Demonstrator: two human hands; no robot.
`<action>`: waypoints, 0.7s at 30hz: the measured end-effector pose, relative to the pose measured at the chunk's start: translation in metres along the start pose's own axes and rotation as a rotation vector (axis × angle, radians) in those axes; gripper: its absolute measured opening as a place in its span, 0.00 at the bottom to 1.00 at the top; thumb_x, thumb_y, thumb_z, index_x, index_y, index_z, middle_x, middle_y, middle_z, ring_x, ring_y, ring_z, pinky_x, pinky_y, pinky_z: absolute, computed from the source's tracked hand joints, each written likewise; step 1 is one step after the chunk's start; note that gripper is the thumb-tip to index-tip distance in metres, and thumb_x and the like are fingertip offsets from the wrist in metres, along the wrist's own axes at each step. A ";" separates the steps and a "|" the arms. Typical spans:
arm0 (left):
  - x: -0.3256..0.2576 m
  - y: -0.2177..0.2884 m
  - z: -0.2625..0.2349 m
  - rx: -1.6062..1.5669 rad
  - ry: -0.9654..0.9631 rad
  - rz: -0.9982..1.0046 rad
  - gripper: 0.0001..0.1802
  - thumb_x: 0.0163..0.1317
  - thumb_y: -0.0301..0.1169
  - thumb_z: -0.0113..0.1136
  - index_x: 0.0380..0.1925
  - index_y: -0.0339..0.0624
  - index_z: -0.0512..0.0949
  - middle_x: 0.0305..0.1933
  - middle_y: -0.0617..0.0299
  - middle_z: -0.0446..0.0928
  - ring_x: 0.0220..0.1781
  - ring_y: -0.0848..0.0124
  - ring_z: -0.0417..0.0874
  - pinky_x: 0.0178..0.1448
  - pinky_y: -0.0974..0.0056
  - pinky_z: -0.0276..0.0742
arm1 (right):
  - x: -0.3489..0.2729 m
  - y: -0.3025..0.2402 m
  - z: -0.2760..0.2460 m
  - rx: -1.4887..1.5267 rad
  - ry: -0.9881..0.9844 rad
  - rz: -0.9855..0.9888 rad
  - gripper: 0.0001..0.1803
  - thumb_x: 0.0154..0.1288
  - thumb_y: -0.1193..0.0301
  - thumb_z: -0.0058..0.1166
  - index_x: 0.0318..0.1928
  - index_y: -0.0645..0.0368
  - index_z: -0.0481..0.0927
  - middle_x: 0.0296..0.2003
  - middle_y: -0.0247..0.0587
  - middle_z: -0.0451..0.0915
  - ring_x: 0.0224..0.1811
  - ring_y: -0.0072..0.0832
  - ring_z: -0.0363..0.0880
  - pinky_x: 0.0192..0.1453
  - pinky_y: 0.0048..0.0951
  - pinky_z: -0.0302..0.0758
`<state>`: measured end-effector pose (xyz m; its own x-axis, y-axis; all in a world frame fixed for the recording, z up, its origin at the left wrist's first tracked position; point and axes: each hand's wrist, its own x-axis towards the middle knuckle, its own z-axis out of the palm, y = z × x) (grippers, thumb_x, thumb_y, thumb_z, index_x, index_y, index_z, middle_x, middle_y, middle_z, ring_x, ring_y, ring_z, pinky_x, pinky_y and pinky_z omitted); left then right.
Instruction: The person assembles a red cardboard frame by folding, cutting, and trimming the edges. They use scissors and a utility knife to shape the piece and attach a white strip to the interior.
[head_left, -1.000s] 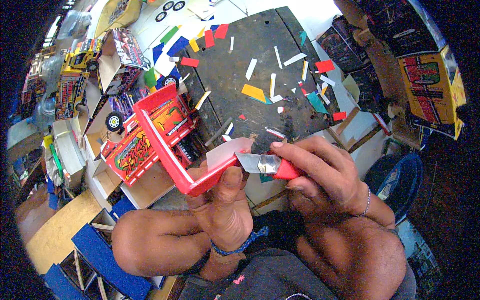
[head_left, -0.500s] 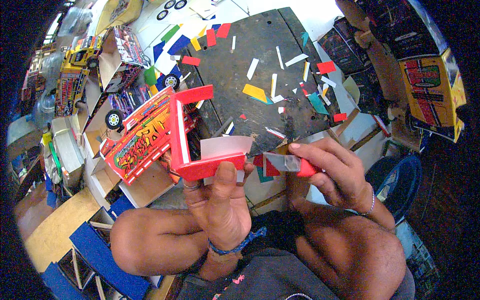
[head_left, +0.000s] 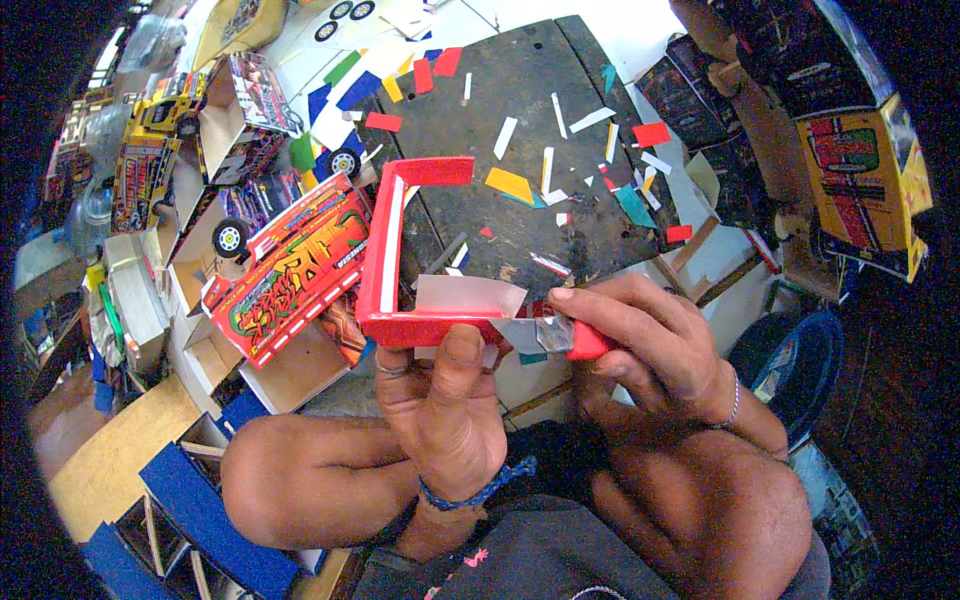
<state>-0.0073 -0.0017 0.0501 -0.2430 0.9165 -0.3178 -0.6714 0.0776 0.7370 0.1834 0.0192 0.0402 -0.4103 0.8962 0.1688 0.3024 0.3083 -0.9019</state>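
My left hand grips a red U-shaped frame by its near arm, thumb on the front face and fingers beneath. A white strip runs along the inside of the frame. A whitish translucent flap stands up along that near arm. In my right hand is a cutter knife with a red handle, its wide blade pointing left. The blade's tip meets the right end of the near arm, close to the flap's corner. My left fingertips are partly hidden behind the frame.
A dark worktop lies ahead, scattered with coloured offcuts. To the left lie a red decorated toy truck panel, black wheels and other toy trucks. Blue-topped wooden frames sit at lower left. On the right stands a dark blue tub.
The red frame has shifted right and turned more upright in my left hand. My right hand has brought the knife left, so its blade now reaches the frame's end.
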 end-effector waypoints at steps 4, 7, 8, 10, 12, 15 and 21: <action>0.000 -0.001 0.001 0.022 0.014 -0.003 0.24 0.64 0.20 0.65 0.59 0.49 0.75 0.56 0.58 0.80 0.55 0.61 0.84 0.54 0.51 0.84 | 0.000 -0.001 0.000 -0.008 -0.003 0.007 0.27 0.70 0.62 0.57 0.65 0.57 0.76 0.45 0.47 0.81 0.44 0.42 0.83 0.48 0.37 0.80; 0.000 0.000 0.002 0.034 0.012 -0.007 0.24 0.64 0.22 0.66 0.60 0.48 0.75 0.56 0.58 0.80 0.53 0.62 0.84 0.53 0.53 0.84 | 0.000 -0.001 0.000 -0.007 -0.005 0.009 0.27 0.70 0.62 0.57 0.66 0.57 0.76 0.45 0.47 0.81 0.45 0.42 0.83 0.49 0.37 0.80; 0.000 0.000 0.002 0.020 0.015 -0.013 0.24 0.64 0.22 0.66 0.59 0.48 0.75 0.55 0.59 0.80 0.53 0.63 0.84 0.52 0.53 0.84 | 0.000 0.000 0.000 -0.007 -0.010 0.013 0.27 0.70 0.62 0.57 0.66 0.58 0.76 0.45 0.48 0.81 0.45 0.42 0.83 0.49 0.37 0.80; 0.000 0.000 0.003 0.028 0.020 -0.016 0.23 0.64 0.23 0.66 0.59 0.47 0.75 0.54 0.59 0.80 0.52 0.64 0.84 0.52 0.55 0.84 | 0.000 0.001 0.001 0.006 -0.002 0.005 0.27 0.70 0.62 0.57 0.66 0.58 0.76 0.45 0.48 0.80 0.45 0.41 0.83 0.50 0.36 0.80; 0.001 0.000 0.003 0.050 -0.002 -0.023 0.21 0.67 0.26 0.65 0.58 0.47 0.75 0.54 0.60 0.81 0.52 0.66 0.84 0.53 0.57 0.83 | 0.000 0.001 0.001 0.011 0.001 0.012 0.27 0.70 0.62 0.57 0.66 0.58 0.76 0.45 0.48 0.80 0.45 0.41 0.83 0.50 0.36 0.79; 0.002 0.002 0.002 0.087 -0.054 -0.029 0.15 0.71 0.30 0.60 0.57 0.48 0.75 0.53 0.63 0.82 0.54 0.69 0.83 0.58 0.60 0.82 | -0.001 0.001 0.001 0.014 -0.004 0.037 0.26 0.70 0.62 0.56 0.66 0.58 0.76 0.45 0.47 0.80 0.46 0.41 0.82 0.51 0.35 0.79; 0.002 0.001 -0.002 0.064 -0.123 -0.036 0.16 0.72 0.29 0.60 0.58 0.46 0.74 0.55 0.62 0.81 0.56 0.69 0.82 0.60 0.62 0.81 | -0.005 0.001 0.001 0.022 -0.018 0.081 0.26 0.70 0.63 0.56 0.66 0.57 0.76 0.45 0.47 0.79 0.46 0.41 0.82 0.51 0.35 0.79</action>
<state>-0.0096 -0.0004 0.0494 -0.1296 0.9534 -0.2724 -0.6310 0.1326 0.7644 0.1851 0.0152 0.0384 -0.4007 0.9120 0.0877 0.3161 0.2274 -0.9211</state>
